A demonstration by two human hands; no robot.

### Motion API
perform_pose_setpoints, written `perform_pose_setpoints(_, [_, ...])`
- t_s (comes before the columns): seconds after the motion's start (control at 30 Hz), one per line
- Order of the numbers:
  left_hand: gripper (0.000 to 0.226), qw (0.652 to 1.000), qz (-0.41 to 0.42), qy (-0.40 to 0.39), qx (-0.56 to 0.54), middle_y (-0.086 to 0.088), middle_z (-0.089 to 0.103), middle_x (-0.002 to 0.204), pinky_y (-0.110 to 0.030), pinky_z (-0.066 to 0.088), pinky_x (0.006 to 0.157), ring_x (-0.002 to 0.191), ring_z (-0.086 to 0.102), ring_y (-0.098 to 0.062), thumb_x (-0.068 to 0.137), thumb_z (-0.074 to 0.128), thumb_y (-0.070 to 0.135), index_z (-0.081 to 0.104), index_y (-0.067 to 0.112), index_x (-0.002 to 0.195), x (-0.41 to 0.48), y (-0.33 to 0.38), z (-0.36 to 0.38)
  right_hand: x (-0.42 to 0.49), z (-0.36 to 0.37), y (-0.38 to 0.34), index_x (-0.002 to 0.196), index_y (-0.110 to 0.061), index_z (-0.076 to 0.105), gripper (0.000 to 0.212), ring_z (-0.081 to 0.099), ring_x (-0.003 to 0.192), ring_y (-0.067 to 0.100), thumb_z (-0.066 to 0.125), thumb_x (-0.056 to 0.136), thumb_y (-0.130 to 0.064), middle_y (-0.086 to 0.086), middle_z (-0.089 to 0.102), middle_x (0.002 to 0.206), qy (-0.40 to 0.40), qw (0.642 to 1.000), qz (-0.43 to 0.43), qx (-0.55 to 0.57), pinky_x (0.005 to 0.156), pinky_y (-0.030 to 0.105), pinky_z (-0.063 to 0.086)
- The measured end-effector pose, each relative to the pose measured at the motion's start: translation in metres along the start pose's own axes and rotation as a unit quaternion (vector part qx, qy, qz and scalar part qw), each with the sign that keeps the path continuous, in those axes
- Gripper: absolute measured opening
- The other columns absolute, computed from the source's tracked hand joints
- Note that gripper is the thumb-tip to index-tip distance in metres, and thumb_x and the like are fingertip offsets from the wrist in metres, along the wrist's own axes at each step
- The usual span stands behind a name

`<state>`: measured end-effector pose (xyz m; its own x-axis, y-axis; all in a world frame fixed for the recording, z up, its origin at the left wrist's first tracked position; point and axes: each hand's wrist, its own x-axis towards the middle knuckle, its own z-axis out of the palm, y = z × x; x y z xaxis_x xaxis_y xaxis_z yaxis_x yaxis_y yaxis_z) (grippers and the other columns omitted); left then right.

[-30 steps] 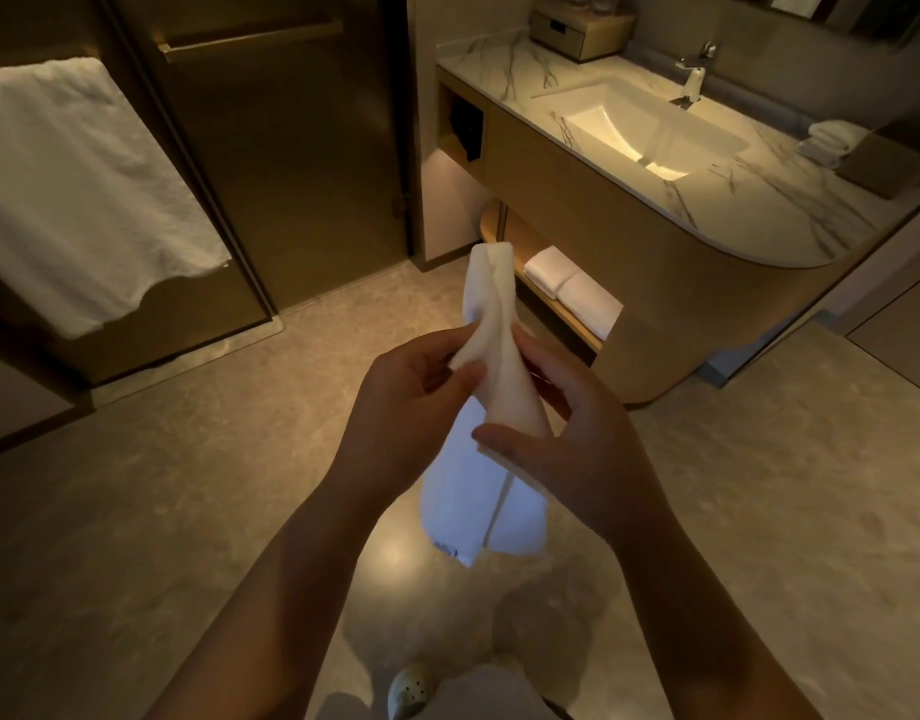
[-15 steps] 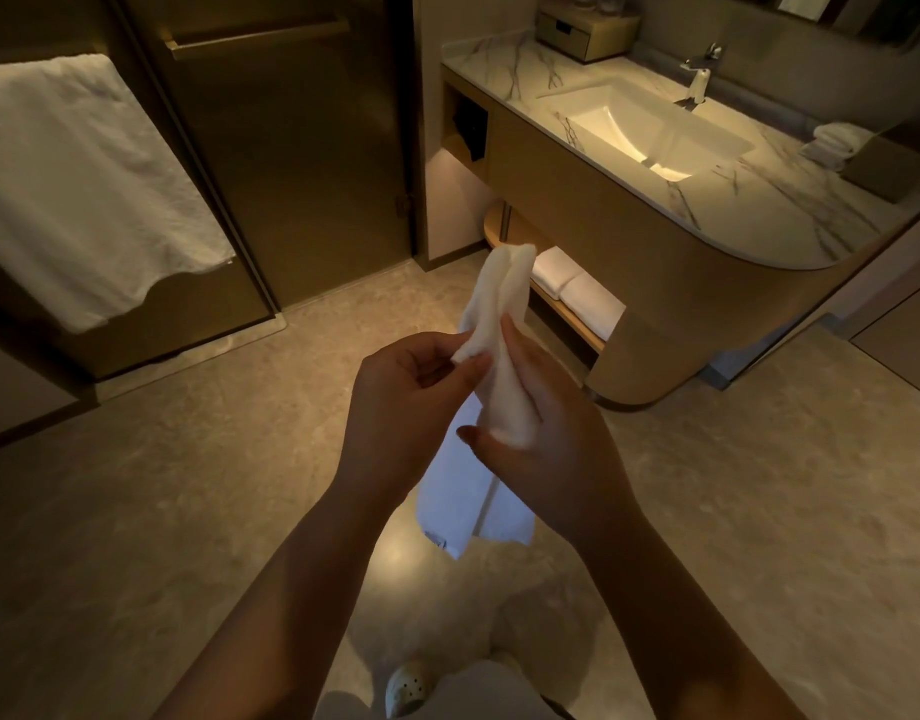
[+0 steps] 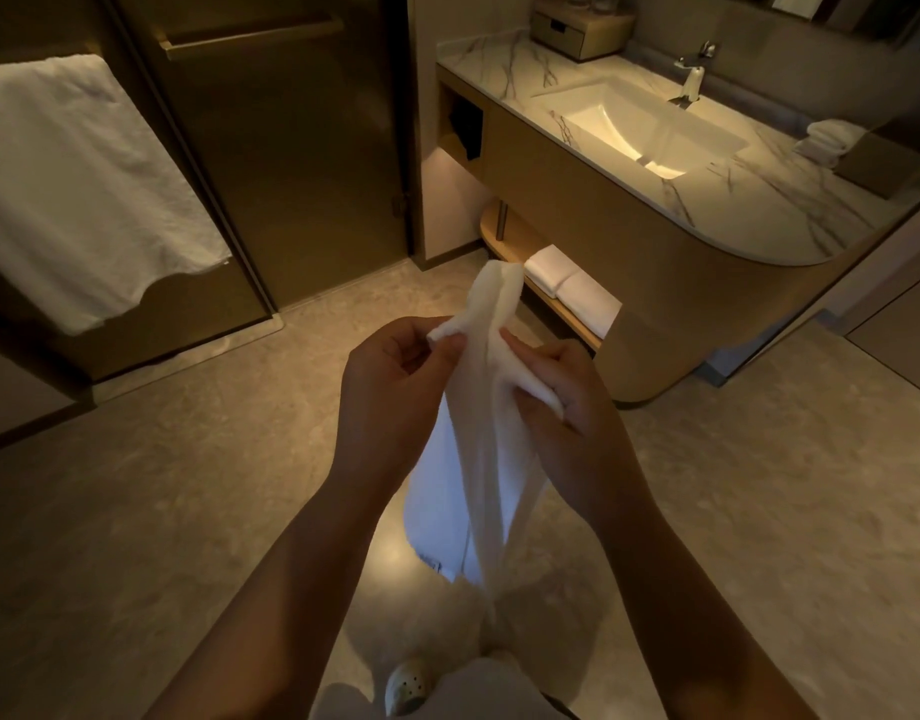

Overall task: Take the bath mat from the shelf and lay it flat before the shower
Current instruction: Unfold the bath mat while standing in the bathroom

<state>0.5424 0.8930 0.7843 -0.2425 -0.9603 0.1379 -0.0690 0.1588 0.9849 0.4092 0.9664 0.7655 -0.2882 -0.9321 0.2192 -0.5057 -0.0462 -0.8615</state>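
A white bath mat (image 3: 473, 459) hangs bunched in front of me, its lower end dangling above the floor. My left hand (image 3: 395, 387) pinches one top corner, while my right hand (image 3: 567, 407) grips another part of the top edge a little lower and to the right. A fold of the mat sticks up between the two hands. The low wooden shelf (image 3: 504, 236) under the vanity lies just beyond, with two folded white towels (image 3: 572, 288) on it. The glass shower door (image 3: 291, 158) stands shut at the back, left of the vanity.
A large white towel (image 3: 83, 189) hangs on a rail at the left glass panel. The marble vanity (image 3: 759, 210) with a lit sink (image 3: 639, 127) bulges into the room on the right. Bare stone floor (image 3: 187, 485) stretches from me to the shower threshold. My shoe (image 3: 411, 685) shows below.
My hands have drawn apart along the mat's top edge, right hand shifting right and lower. The mat has spread wider and hangs lower than before.
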Motion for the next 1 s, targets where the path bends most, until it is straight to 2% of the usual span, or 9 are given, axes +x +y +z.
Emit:
perform_pose_setpoints(0.1, [0.011, 0.999, 0.004, 0.028, 0.016, 0.011, 0.071, 0.084, -0.012, 0.048, 0.064, 0.080, 0.065, -0.002, 0.087, 0.060, 0.023, 0.068, 0.030, 0.090, 0.003, -0.001, -0.005, -0.001, -0.007, 0.011, 0.124, -0.026, 0.055, 0.033, 0.052, 0.093, -0.003, 0.049, 0.093, -0.015, -0.007, 0.057, 0.105, 0.042, 0.998, 0.008, -0.036, 0.079, 0.012, 0.044])
perform_pose_setpoints(0.2, [0.011, 0.998, 0.010, 0.051, 0.039, 0.011, 0.070, 0.086, -0.012, 0.046, 0.066, 0.082, 0.064, -0.003, 0.088, 0.060, 0.022, 0.067, 0.030, 0.091, 0.005, -0.002, -0.011, -0.003, -0.019, 0.026, 0.120, -0.022, 0.057, 0.032, 0.055, 0.098, -0.003, 0.054, 0.090, -0.012, -0.007, 0.062, 0.110, 0.091, 0.993, 0.047, -0.054, 0.087, 0.023, 0.048])
perform_pose_setpoints(0.33, [0.010, 0.996, 0.018, 0.047, 0.067, 0.008, 0.068, 0.087, -0.024, 0.048, 0.072, 0.085, 0.063, -0.010, 0.089, 0.058, 0.021, 0.066, 0.028, 0.091, 0.004, -0.002, -0.013, -0.004, -0.031, 0.040, 0.116, -0.023, 0.058, 0.030, 0.057, 0.087, -0.003, 0.058, 0.087, -0.018, -0.007, 0.064, 0.100, 0.107, 0.984, 0.081, -0.116, 0.079, 0.023, 0.050])
perform_pose_setpoints(0.43, [0.012, 0.993, 0.041, 0.025, 0.107, 0.014, 0.067, 0.088, -0.016, 0.048, 0.068, 0.084, 0.062, -0.003, 0.089, 0.057, 0.022, 0.066, 0.027, 0.095, 0.001, 0.001, -0.012, -0.007, -0.031, 0.043, 0.115, -0.026, 0.057, 0.031, 0.056, 0.090, 0.002, 0.059, 0.086, -0.014, -0.009, 0.061, 0.105, 0.103, 0.978, 0.098, -0.150, 0.078, 0.021, 0.046])
perform_pose_setpoints(0.53, [0.014, 0.989, 0.069, -0.004, 0.131, 0.019, 0.066, 0.087, -0.006, 0.043, 0.065, 0.082, 0.059, 0.003, 0.089, 0.058, 0.021, 0.066, 0.029, 0.095, -0.002, 0.006, -0.009, -0.005, -0.027, 0.034, 0.118, -0.028, 0.054, 0.034, 0.053, 0.099, 0.003, 0.062, 0.086, -0.020, -0.009, 0.057, 0.115, 0.093, 0.983, 0.064, -0.147, 0.081, 0.019, 0.042])
perform_pose_setpoints(0.63, [0.015, 0.979, 0.102, -0.055, 0.170, 0.021, 0.064, 0.089, -0.007, 0.043, 0.068, 0.085, 0.057, 0.005, 0.090, 0.055, 0.021, 0.065, 0.029, 0.097, -0.007, 0.010, -0.004, 0.002, -0.018, 0.015, 0.127, -0.032, 0.049, 0.039, 0.048, 0.113, 0.003, 0.056, 0.089, -0.034, -0.012, 0.053, 0.127, 0.059, 0.991, 0.011, -0.121, 0.091, 0.024, 0.038])
perform_pose_setpoints(0.7, [0.016, 0.965, 0.137, -0.092, 0.204, 0.020, 0.061, 0.090, -0.008, 0.042, 0.071, 0.088, 0.055, 0.006, 0.090, 0.054, 0.020, 0.065, 0.026, 0.100, -0.008, 0.011, -0.001, 0.005, -0.011, 0.005, 0.129, -0.030, 0.048, 0.037, 0.045, 0.119, 0.003, 0.051, 0.092, -0.033, -0.010, 0.052, 0.132, 0.029, 0.994, -0.022, -0.104, 0.095, 0.023, 0.036])
perform_pose_setpoints(0.87, [0.016, 0.950, 0.180, -0.105, 0.231, 0.013, 0.063, 0.093, -0.010, 0.043, 0.074, 0.093, 0.055, 0.004, 0.091, 0.055, 0.016, 0.066, 0.022, 0.102, -0.007, 0.010, -0.006, 0.003, 0.002, 0.002, 0.107, -0.023, 0.060, 0.017, 0.056, 0.092, 0.001, 0.050, 0.094, -0.024, -0.009, 0.062, 0.099, 0.018, 0.997, -0.023, -0.072, 0.082, 0.030, 0.050])
perform_pose_setpoints(1.0, [0.015, 0.951, 0.187, -0.077, 0.234, 0.015, 0.064, 0.093, -0.009, 0.042, 0.072, 0.090, 0.055, 0.006, 0.091, 0.055, 0.020, 0.063, 0.025, 0.102, -0.010, 0.009, -0.008, 0.003, 0.011, -0.001, 0.105, -0.017, 0.060, 0.018, 0.057, 0.088, 0.005, 0.047, 0.095, -0.023, -0.004, 0.063, 0.095, 0.057, 0.995, -0.041, -0.071, 0.077, 0.032, 0.051])
